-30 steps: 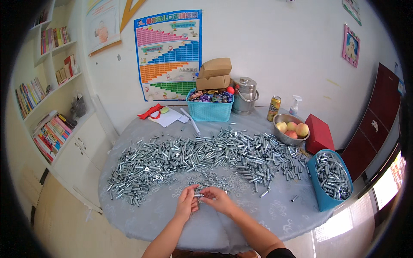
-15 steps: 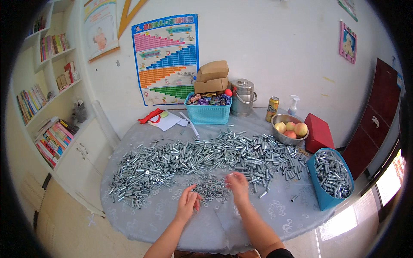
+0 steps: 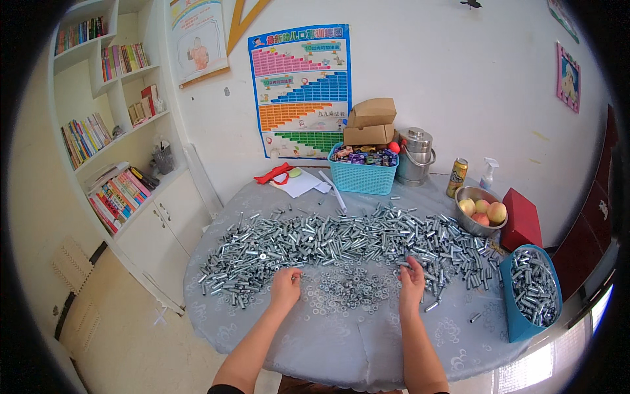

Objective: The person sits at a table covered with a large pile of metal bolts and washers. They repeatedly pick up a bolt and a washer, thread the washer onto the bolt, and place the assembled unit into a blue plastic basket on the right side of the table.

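A broad heap of short silvery metal tubes [image 3: 321, 240] stretches across the table, with a patch of small flat washers [image 3: 351, 289] in front of it. My left hand [image 3: 286, 287] is at the left side of the washers, beside the tubes. Its fingers are curled together, and whatever is in them is too small to make out. My right hand [image 3: 411, 284] reaches to the heap's near edge, right of the washers. Thumb and fingers are apart there, close to some tubes; no held thing shows clearly.
A blue bin [image 3: 508, 295] full of metal tubes stands at the right table edge. Behind the heap are a turquoise basket [image 3: 363, 178], a metal canister [image 3: 415, 157], a can [image 3: 457, 177], a spray bottle [image 3: 488, 172], a bowl of fruit [image 3: 469, 226], a red box [image 3: 522, 220] and papers [image 3: 298, 185].
My hands have moved apart, the left to the left side of the washers and the right toward the tubes. The whole view has shifted, so the table sits farther right.
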The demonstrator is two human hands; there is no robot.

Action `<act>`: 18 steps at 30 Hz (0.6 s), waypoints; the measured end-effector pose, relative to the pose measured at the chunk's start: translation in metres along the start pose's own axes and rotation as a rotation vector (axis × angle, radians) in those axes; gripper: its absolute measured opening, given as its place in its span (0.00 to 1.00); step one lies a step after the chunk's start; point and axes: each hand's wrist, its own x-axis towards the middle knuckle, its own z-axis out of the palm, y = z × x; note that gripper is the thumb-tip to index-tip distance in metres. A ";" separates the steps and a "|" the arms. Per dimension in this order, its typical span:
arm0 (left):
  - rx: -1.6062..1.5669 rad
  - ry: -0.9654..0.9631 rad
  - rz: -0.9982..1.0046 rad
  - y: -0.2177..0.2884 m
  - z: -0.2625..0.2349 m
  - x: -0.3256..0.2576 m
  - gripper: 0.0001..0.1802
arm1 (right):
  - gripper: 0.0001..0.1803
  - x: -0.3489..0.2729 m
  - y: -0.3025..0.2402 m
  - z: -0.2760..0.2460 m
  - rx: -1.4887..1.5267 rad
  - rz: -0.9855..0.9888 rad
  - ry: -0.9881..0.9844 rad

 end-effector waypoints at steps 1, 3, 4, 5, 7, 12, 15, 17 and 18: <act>0.058 -0.015 0.044 0.001 -0.005 0.006 0.10 | 0.17 -0.001 0.005 -0.001 -0.016 0.026 -0.040; 0.171 -0.047 0.136 0.003 -0.014 0.017 0.12 | 0.14 0.000 0.016 -0.004 -0.051 0.076 -0.115; 0.201 -0.114 0.195 -0.001 -0.016 0.023 0.13 | 0.11 -0.004 0.009 0.002 -0.055 0.087 -0.106; 0.217 -0.137 0.226 -0.003 -0.017 0.025 0.13 | 0.11 -0.005 0.011 0.003 -0.089 0.099 -0.121; 0.244 -0.187 0.293 -0.001 -0.017 0.030 0.12 | 0.10 -0.006 0.017 0.001 -0.160 0.120 -0.146; 0.415 -0.268 0.350 0.010 -0.026 0.031 0.11 | 0.10 -0.004 0.032 -0.004 -0.246 0.055 -0.150; 0.536 -0.327 0.436 0.010 -0.028 0.034 0.09 | 0.09 -0.008 0.023 -0.001 -0.398 -0.057 -0.149; 0.594 -0.385 0.491 0.006 -0.036 0.037 0.09 | 0.10 -0.011 0.010 0.003 -0.489 -0.103 -0.224; 0.585 -0.365 0.565 -0.006 -0.033 0.040 0.08 | 0.10 -0.010 0.007 0.003 -0.554 -0.116 -0.257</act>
